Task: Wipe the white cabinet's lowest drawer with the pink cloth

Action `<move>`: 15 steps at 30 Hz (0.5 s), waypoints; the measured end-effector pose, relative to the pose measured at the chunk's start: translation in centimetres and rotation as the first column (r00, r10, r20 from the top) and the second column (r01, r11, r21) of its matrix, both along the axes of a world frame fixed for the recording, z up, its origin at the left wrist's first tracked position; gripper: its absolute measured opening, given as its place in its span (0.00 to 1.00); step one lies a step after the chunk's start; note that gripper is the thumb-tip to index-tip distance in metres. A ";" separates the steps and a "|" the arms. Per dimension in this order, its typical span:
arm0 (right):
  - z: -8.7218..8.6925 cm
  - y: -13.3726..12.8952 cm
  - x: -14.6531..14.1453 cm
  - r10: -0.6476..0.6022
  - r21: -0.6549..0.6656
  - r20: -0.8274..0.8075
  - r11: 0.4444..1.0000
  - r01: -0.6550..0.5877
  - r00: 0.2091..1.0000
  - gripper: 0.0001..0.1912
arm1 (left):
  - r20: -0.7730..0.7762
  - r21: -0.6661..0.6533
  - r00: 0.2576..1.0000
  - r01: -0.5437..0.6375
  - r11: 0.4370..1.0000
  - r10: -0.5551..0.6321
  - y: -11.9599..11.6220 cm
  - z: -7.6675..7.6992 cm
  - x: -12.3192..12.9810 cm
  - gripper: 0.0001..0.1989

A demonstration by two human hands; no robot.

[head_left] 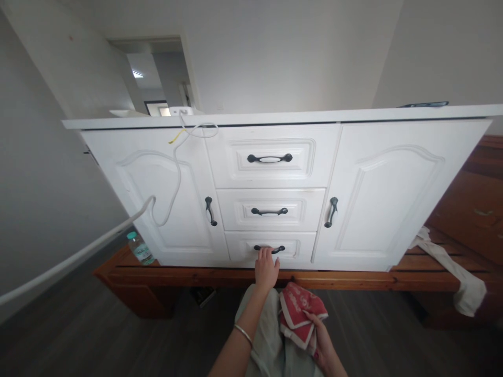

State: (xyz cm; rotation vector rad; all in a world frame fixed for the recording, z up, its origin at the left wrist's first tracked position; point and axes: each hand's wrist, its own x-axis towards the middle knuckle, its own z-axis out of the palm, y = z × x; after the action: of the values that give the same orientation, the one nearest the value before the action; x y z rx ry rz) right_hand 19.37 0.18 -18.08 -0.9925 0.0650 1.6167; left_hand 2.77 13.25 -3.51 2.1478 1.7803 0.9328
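Note:
A white cabinet (239, 180) with three middle drawers and a door on each side fills the view. My left hand (266, 269) is at the bottom drawer (306, 250), its fingers curled over the dark handle (280, 250). A folded red cloth with pale edges (301, 309) is in my right hand (323, 340), low in front of my lap, with the thumb on top of it. All three drawers and both doors are closed.
The cabinet stands on a brown wooden bench (334, 280). A clear bottle with a teal cap (141, 250) is at left, a white cloth (458, 267) at right. A white cable (178, 183) hangs across the left door. A dark flat object (426, 104) lies on top.

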 end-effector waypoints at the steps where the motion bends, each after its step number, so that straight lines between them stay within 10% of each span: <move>1: 0.1 0.0 0.0 -0.005 -0.004 -0.005 1.000 0.005 1.000 0.23 | 0.007 -0.001 1.000 0.000 1.000 0.000 0.0 0.2 0.0 0.14; 15: 1.1 -0.3 0.0 -0.006 0.009 -0.011 1.000 0.006 1.000 0.25 | 0.025 -0.060 0.999 0.027 0.998 -0.026 -0.3 1.1 -0.3 0.16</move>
State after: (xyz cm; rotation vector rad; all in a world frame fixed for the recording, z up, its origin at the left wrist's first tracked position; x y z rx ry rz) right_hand 19.36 -0.14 -16.94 -0.9757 0.0675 1.6158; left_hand 2.47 12.92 -2.44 2.1086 1.7418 0.8837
